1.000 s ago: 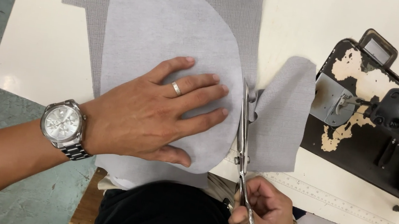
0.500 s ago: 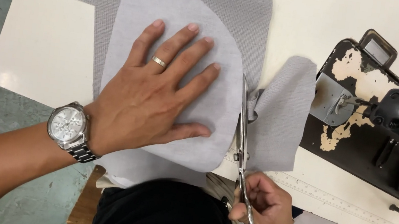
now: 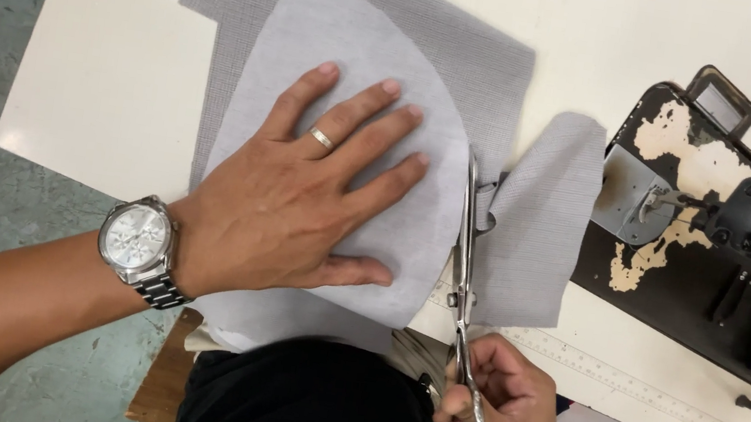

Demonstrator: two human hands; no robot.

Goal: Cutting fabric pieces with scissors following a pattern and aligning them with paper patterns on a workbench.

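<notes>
The left hand (image 3: 299, 195) lies flat and open on the light paper shape (image 3: 357, 62), pressing it onto the grey cloth (image 3: 476, 54). The right hand (image 3: 499, 410) grips the scissors (image 3: 466, 243), blades along the shape's edge. If the shape slips, the cut could go crooked.

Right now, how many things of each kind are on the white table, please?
Grey cloth pieces: 3 (pale curved piece, darker sheet under it, cut-off flap)
Scissors: 1
Sewing machine: 1
Ruler: 1
Total: 6
</notes>
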